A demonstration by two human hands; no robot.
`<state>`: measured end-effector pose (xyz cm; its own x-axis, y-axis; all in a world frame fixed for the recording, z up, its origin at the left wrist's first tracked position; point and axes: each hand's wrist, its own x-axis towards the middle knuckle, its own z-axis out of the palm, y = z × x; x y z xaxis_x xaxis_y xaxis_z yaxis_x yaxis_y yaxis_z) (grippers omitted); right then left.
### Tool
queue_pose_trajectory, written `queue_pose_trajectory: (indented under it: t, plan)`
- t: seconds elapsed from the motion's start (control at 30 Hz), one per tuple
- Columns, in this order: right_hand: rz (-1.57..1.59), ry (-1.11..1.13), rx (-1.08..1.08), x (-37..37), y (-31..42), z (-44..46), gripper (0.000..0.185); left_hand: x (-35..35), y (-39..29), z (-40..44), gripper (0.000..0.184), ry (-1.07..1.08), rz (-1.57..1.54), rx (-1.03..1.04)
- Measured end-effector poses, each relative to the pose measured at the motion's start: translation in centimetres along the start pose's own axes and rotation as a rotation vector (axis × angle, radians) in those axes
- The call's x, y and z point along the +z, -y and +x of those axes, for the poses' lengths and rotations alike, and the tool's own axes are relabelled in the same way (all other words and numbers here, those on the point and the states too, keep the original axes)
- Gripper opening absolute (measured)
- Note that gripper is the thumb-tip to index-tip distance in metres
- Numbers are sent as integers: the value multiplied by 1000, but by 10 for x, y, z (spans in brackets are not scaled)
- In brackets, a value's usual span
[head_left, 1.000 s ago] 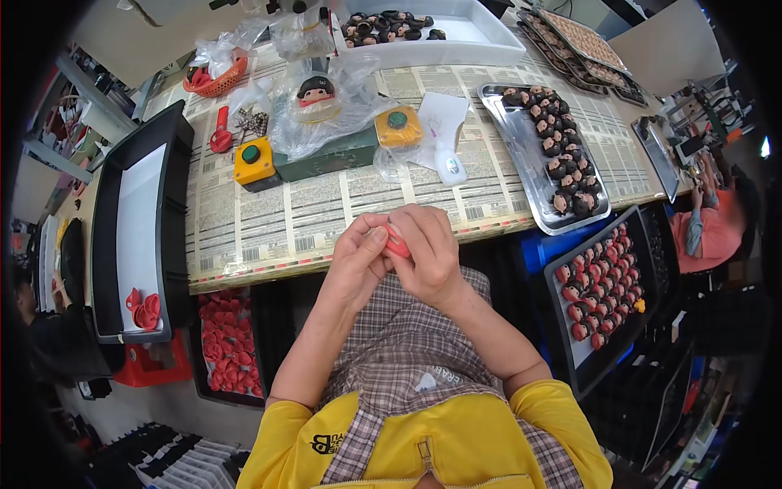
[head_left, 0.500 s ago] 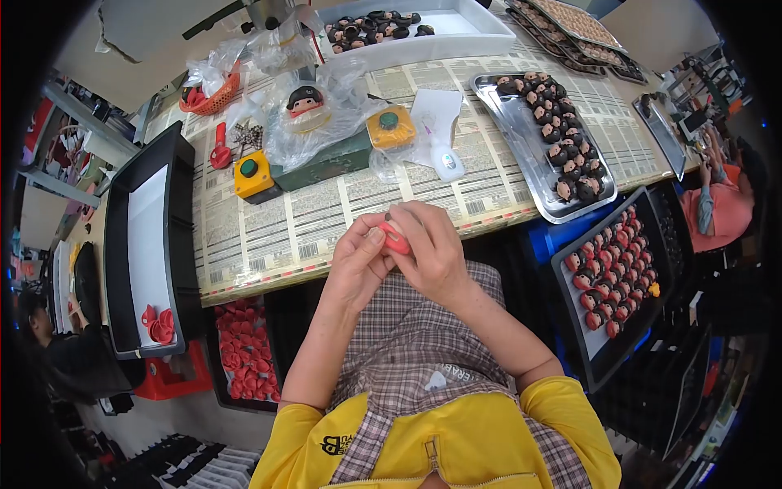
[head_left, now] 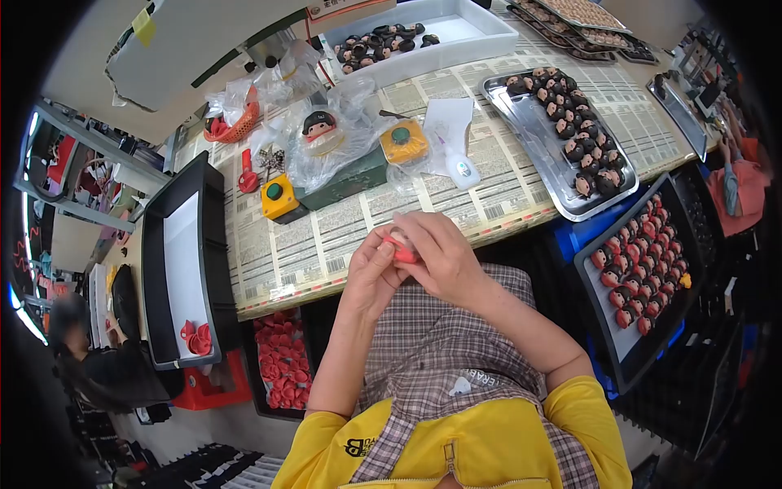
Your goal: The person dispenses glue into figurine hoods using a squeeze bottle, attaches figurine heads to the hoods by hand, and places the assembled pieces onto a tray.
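Note:
Just past the table's front edge, my left hand (head_left: 374, 269) and my right hand (head_left: 444, 257) meet around a small red piece (head_left: 404, 251). Both hands have their fingers closed on it, and part of it is hidden by the fingers. Behind them on the table, a doll head with black hair (head_left: 318, 125) rests in clear plastic on a green device (head_left: 342, 184). A yellow box with a green button (head_left: 403, 141) stands at its right end, another (head_left: 281, 198) at its left.
A metal tray (head_left: 562, 194) of dark-haired heads lies right. Below it sits a black tray (head_left: 601, 314) of red-and-black heads. At left are a long black bin (head_left: 213, 244) with red pieces (head_left: 195, 337) and a crate of red pieces (head_left: 283, 359). Co-workers (head_left: 737, 191) (head_left: 122, 367) are at both sides.
The whole view has shifted and turned, so the table and trays appear further right. The hands stay together on the red piece, whose angle between the fingers has changed slightly.

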<state>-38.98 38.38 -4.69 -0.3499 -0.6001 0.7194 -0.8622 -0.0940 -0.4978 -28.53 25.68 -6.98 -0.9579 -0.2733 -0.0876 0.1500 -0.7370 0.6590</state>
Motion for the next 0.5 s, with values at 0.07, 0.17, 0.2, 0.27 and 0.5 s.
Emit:
queue_pose_trajectory:
  t: [0.07, 0.17, 0.2, 0.27, 0.5]
  plan:
    - [49, -33, 49, -2, 3, 4, 51, 4, -5, 1, 45, 11, 2, -3]
    - [56, -28, -3, -1, -3, 4, 53, 9, -6, 0, 48, 2, -4, -3]
    - [50, -35, -11, -2, -3, 5, 51, 9, -5, 0, 51, -5, -11, -11]
    - [90, -37, -6, -1, -7, 5, 51, 7, -5, 1, 52, 1, -16, -30]
    - [76, -6, -67, -6, -9, 6, 44, 11, -7, 4, 51, 54, 51, -44]
